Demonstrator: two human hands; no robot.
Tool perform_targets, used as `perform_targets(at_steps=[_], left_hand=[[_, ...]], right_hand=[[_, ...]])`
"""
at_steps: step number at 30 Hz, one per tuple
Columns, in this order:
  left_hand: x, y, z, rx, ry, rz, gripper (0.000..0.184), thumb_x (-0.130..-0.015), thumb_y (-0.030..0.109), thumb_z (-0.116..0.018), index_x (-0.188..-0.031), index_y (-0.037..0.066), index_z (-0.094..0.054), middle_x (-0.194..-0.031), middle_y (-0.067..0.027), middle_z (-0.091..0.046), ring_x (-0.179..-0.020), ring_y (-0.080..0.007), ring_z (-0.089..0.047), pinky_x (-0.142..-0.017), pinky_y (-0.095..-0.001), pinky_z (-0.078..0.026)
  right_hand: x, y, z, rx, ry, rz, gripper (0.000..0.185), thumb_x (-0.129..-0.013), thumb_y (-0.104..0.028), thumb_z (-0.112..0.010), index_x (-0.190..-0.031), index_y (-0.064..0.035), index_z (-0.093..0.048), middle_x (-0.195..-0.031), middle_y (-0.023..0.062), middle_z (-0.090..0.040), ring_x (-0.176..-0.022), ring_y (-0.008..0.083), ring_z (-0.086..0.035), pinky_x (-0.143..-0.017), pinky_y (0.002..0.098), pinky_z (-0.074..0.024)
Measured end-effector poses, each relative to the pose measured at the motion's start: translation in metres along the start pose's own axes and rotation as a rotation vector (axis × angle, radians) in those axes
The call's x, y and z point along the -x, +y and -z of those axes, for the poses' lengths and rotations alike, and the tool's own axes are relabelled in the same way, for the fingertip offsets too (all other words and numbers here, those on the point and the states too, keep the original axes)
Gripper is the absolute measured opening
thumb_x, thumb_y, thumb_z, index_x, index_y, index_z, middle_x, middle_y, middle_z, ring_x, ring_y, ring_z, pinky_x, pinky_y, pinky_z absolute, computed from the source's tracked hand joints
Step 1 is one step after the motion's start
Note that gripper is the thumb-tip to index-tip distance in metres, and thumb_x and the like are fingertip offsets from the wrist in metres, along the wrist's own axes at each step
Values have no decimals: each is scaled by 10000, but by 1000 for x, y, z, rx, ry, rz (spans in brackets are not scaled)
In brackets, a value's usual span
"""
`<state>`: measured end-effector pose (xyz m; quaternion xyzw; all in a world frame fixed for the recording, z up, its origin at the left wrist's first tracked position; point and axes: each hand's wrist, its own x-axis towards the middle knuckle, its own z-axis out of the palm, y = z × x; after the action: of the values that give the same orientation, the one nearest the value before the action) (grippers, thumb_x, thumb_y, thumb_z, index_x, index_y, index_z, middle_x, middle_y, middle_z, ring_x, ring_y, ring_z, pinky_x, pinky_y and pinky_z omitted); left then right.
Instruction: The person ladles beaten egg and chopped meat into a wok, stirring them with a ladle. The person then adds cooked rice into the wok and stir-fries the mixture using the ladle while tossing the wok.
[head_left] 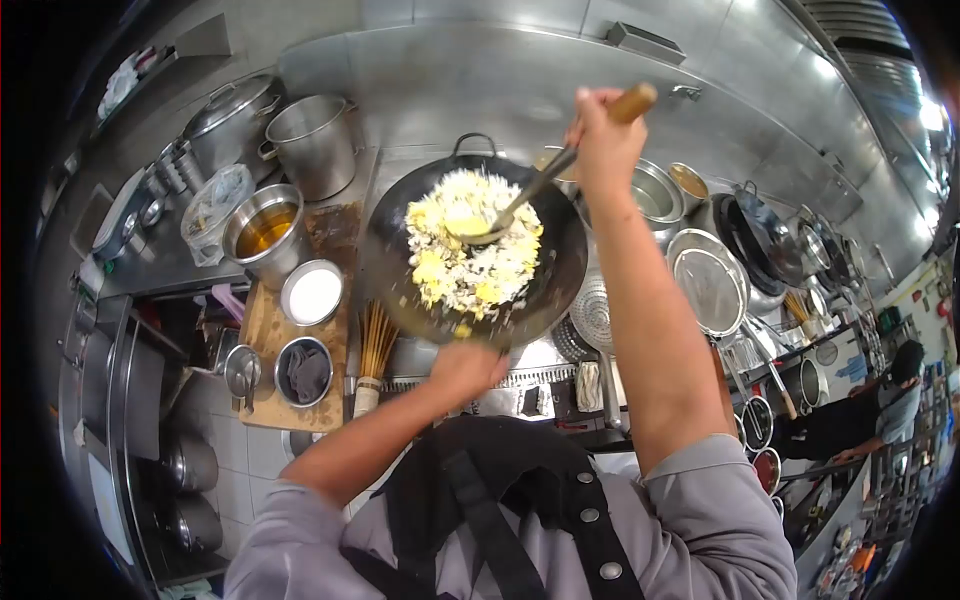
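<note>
A large dark wok (385, 215) holds white rice mixed with yellow egg (435, 265). My left hand (468, 370) is closed at the wok's near edge, gripping its rim or handle; the exact grip is hidden. High on the right, my right hand (608, 135) wraps round the wooden handle of a metal ladle (545, 178). The ladle's bowl rests in the rice near the middle of the wok, with some yellow egg in it.
On the left, a wooden board (330, 392) bears a bowl of white contents (312, 293) and a bowl of dark pieces (303, 372). A pot of amber liquid (265, 232) stands behind. Strainers (710, 283) lie right. Another person (890, 405) stands far right.
</note>
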<state>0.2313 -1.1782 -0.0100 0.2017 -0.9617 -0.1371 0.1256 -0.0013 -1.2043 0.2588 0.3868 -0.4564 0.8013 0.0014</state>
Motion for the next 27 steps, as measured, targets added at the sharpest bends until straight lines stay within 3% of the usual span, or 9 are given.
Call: perform_targets(at_steps=[3,7,9,11,15,19,23,26,27], left_hand=[[40,9,29,101,-114,-128,527,-993,483,-524,-666,109,-699,-701,-126,-697,-649,-358,-691,-612,-507,-544],[-20,-8,55,59,171,-186,443,-959,430,-607,-670,98,-657,-671,-141,-646,-618,-393,-638,-577,-520,-496],[-40,-18,15,71,307,-122,430,-952,436,-614,-689,100,-662,-685,-142,-655,-635,-389,-651,-594,-510,-514],[-16,-6,10,51,221,-86,428,-946,438,-622,-685,100,-661,-677,-141,-655,-638,-386,-658,-597,-506,-522],[53,16,35,163,-59,-166,475,-962,477,-586,-700,102,-714,-697,-137,-688,-656,-352,-684,-592,-505,-534],[-15,0,55,-16,130,-155,459,-964,450,-579,-682,106,-690,-658,-132,-667,-649,-354,-684,-565,-494,-513],[-16,-5,4,15,299,-92,473,-965,441,-595,-656,85,-639,-724,-149,-665,-695,-365,-674,-623,-511,-517],[47,18,28,52,-137,-84,460,-956,442,-612,-666,87,-652,-700,-143,-665,-661,-363,-675,-605,-495,-540],[41,21,43,51,-122,-81,460,-956,442,-612,-666,87,-652,-700,-143,-665,-661,-363,-675,-605,-495,-540]], right_hand=[[-29,-77,1,-153,-44,71,205,-914,-81,-755,-1008,15,-601,-613,35,-534,-480,124,-518,-479,305,-465],[20,-104,-5,-54,-133,200,202,-909,-89,-764,-1009,-3,-611,-643,25,-561,-471,107,-522,-467,289,-457],[48,-7,-11,209,-203,150,200,-914,-122,-768,-1002,-25,-617,-689,28,-613,-489,101,-557,-470,262,-454],[32,14,-14,62,-128,136,177,-905,-89,-765,-972,-15,-619,-680,28,-606,-489,109,-558,-470,263,-452],[-14,-69,-13,-66,-101,48,196,-921,-83,-754,-1013,15,-612,-642,32,-576,-468,115,-521,-459,261,-434],[36,-102,-17,-24,-129,188,218,-915,-88,-768,-1026,4,-606,-656,27,-578,-470,100,-511,-458,258,-437],[42,14,-21,256,-52,129,232,-910,-99,-773,-1017,4,-595,-679,48,-600,-482,110,-542,-459,272,-448],[-2,-42,-18,-23,-95,-9,235,-908,-84,-763,-1030,24,-594,-634,40,-574,-469,120,-535,-448,277,-438],[-7,-70,-20,-65,-101,51,238,-906,-78,-760,-1037,29,-593,-616,36,-561,-464,121,-530,-449,276,-434]])
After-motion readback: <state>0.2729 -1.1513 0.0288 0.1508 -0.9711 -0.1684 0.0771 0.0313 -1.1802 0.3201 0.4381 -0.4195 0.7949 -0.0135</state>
